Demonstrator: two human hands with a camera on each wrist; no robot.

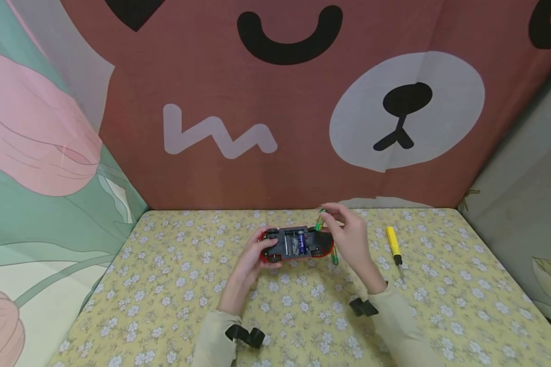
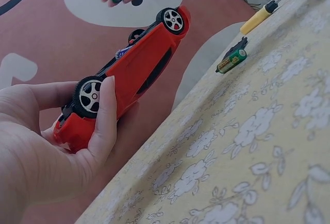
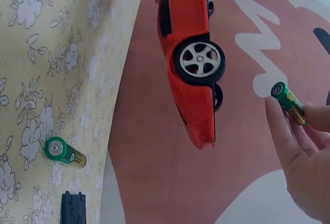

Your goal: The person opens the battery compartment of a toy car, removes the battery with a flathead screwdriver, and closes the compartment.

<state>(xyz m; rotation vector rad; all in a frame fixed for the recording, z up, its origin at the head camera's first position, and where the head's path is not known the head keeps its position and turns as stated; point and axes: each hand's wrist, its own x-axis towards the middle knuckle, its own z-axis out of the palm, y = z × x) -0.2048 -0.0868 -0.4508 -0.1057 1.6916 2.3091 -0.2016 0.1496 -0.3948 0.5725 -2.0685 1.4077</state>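
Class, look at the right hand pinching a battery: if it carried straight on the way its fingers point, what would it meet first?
Most likely the upturned red toy car held by the left hand. The right hand, pinching a green battery, points toward the car's open underside, though depth is hard to judge.

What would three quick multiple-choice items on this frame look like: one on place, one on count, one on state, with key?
1. Where does the yellow screwdriver lie?
A. on the table, beyond the right hand
B. in the left hand
C. on top of the car

2. How many green batteries show?
A. one
B. two
C. four

3. How is the red toy car held?
A. wheels down on the cloth
B. underside up, gripped by the left hand
C. nose down in the right hand

Key: 1 A, it rests on the floral cloth at that side. 2 B, one battery pinched in the right fingers, one spare battery lying on the table. 3 B, the head view shows its dark underside facing up.
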